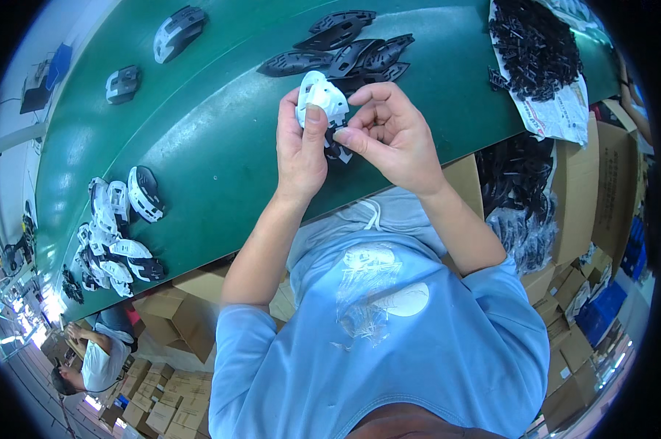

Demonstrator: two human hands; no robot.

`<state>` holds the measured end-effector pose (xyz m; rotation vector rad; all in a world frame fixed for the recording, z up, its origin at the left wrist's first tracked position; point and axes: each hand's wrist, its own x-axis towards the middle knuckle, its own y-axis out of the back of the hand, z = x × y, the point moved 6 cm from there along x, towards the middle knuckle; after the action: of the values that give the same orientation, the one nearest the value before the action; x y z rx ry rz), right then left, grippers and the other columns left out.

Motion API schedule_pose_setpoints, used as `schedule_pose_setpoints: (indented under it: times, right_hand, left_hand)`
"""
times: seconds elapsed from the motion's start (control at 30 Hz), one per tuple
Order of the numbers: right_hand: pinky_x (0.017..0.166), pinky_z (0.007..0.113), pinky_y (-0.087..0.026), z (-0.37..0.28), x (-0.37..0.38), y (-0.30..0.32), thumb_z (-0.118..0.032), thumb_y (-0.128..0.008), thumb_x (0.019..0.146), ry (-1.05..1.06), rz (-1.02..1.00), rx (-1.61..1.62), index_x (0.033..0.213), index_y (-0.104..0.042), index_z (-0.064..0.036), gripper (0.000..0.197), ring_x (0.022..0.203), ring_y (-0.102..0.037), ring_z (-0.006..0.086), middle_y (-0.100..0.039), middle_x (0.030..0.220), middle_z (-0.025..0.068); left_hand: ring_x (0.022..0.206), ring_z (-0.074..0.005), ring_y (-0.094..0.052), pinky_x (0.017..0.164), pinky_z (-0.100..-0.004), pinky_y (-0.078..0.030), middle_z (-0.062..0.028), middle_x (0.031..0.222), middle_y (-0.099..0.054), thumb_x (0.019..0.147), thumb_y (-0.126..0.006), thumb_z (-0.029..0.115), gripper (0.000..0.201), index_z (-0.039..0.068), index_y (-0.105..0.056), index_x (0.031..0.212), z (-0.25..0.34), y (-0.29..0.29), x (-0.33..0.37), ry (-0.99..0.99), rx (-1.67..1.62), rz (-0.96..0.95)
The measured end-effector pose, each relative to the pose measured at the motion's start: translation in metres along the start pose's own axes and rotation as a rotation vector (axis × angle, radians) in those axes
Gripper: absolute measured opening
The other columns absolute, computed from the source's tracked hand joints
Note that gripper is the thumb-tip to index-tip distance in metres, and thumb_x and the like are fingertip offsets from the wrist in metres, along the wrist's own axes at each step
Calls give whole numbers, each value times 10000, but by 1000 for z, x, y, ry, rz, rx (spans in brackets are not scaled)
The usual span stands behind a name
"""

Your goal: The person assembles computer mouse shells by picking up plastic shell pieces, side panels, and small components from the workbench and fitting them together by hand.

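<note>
Over the near edge of the green table, my left hand (301, 146) grips a white and black moulded plastic shell (323, 99), its thumb pressed on the white face. Close against the right side of that shell is my right hand (396, 135), thumb and fingers curled near its lower black part. What the right fingertips pinch, if anything, is too small to make out. Just beyond my hands lies a loose pile of black slotted plastic shells (345, 55).
White and black shells (111, 234) are heaped at the table's left. Two more pieces, one a white and black shell (178, 33), lie far left. Small black parts (539, 51) cover a white sack at the right. A cardboard box (575, 197) stands beside the table; another person (100, 355) sits lower left.
</note>
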<state>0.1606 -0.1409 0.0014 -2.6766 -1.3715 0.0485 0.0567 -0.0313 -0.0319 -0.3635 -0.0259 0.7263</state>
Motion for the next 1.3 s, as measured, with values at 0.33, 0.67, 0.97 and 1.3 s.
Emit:
schedule_pose_setpoints:
  times: [0.33, 0.67, 0.97, 1.3]
  right_hand:
    - [605, 221, -476, -5, -11, 3, -76, -812, 890, -10, -27, -210, 950, -715, 3, 139, 687, -598, 27, -695, 775, 18]
    - [771, 375, -562, -52, 66, 20, -203, -796, 854, 557, -268, -1239, 995, -764, -114, 170, 864, -647, 268, -690, 922, 28]
    - [788, 364, -537, -26, 53, -2, -237, -829, 828, 257, -332, -819, 964, -737, -96, 217, 849, -639, 241, -710, 871, 58]
    - [760, 349, -548, -33, 27, 1, -160, -891, 696, 604, -118, -929, 939, -778, -112, 273, 838, -618, 229, -746, 945, 31]
  left_hand:
    - [1120, -150, -597, 958, -302, -508, -76, 1213, -576, 860, -875, 230, 858, -4, -328, 1478, 2, -5, -16, 49, 0, -167]
    - [822, -151, -557, 715, -335, -545, -85, 1111, -548, 863, -798, 315, 830, -50, -395, 1489, 11, 44, -18, 100, -233, -200]
    - [770, -159, -601, 697, -295, -521, -123, 993, -616, 829, -735, 353, 842, -73, -444, 1494, 21, 23, -16, 108, -163, -378]
    - [830, -187, -559, 652, -323, -506, -252, 1506, -473, 1001, -550, 452, 673, -63, -531, 1434, 17, 8, -3, 203, -645, -147]
